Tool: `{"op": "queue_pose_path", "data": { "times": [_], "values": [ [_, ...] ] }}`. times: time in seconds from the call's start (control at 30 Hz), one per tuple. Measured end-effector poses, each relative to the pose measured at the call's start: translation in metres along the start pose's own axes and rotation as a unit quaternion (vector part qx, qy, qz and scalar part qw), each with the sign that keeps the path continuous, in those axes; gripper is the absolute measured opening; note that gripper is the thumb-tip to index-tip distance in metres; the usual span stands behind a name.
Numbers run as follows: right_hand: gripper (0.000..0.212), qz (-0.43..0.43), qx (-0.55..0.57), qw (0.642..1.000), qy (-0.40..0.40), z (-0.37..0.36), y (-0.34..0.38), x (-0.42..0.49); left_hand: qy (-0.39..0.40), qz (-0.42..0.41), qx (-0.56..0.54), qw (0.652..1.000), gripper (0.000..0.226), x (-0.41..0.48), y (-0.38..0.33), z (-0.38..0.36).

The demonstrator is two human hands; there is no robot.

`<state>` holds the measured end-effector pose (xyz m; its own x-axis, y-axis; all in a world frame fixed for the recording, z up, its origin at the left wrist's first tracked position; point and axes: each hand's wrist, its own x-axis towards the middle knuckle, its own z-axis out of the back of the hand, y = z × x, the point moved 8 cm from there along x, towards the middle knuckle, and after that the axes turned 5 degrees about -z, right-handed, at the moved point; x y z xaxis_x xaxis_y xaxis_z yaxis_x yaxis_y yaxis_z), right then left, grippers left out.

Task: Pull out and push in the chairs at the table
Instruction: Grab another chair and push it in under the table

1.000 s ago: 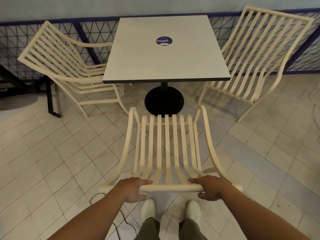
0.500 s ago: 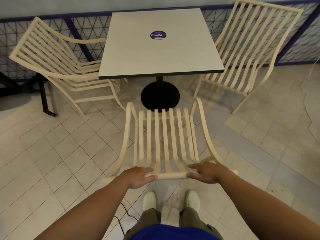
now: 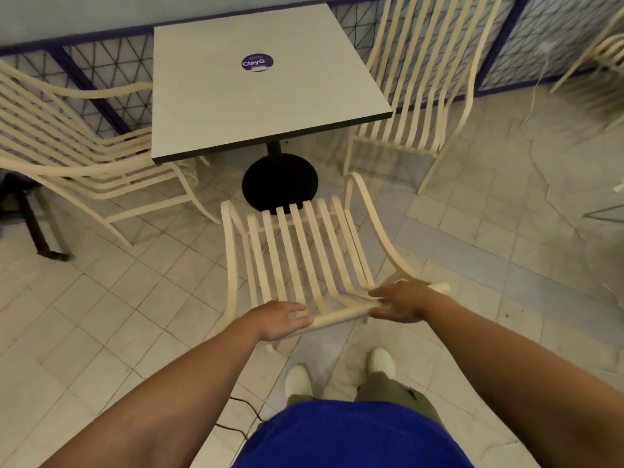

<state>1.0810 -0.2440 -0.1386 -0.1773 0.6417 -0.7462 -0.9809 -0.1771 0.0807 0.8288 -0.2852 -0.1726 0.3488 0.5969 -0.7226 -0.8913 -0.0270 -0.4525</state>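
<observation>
Both bare arms extend forward and down. The left hand lies palm down with fingers nearly straight. The right hand is clamped, thumb on top, fingers curled beneath.

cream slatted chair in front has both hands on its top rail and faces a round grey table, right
Not quite: the head view shows the grey table is square, not round. The left hand and right hand are both on the top rail of the cream slatted chair, which faces it.
</observation>
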Motion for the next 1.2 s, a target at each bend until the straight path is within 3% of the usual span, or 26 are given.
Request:
{"op": "queue_pose_path", "data": {
  "times": [0.27, 0.57, 0.87, 1.2],
  "values": [
    [0.064, 0.008, -0.072, 0.997, 0.016, -0.003, -0.008, 0.015, -0.024, 0.033, 0.055, 0.998, 0.058, -0.003, 0.011, -0.026],
    [0.069, 0.101, -0.109, 0.988, 0.033, -0.014, -0.001, 0.032, -0.092, 0.103, 0.047, 0.989, 0.052, -0.010, 0.006, -0.034],
    [0.077, 0.097, -0.100, 0.990, 0.022, 0.003, -0.006, 0.040, -0.082, 0.108, 0.021, 0.991, 0.038, 0.001, 0.003, -0.017],
    [0.072, 0.082, -0.101, 0.991, 0.043, -0.005, 0.001, 0.034, -0.061, 0.103, 0.022, 0.993, 0.048, -0.004, 0.006, -0.016]
  ]
}}
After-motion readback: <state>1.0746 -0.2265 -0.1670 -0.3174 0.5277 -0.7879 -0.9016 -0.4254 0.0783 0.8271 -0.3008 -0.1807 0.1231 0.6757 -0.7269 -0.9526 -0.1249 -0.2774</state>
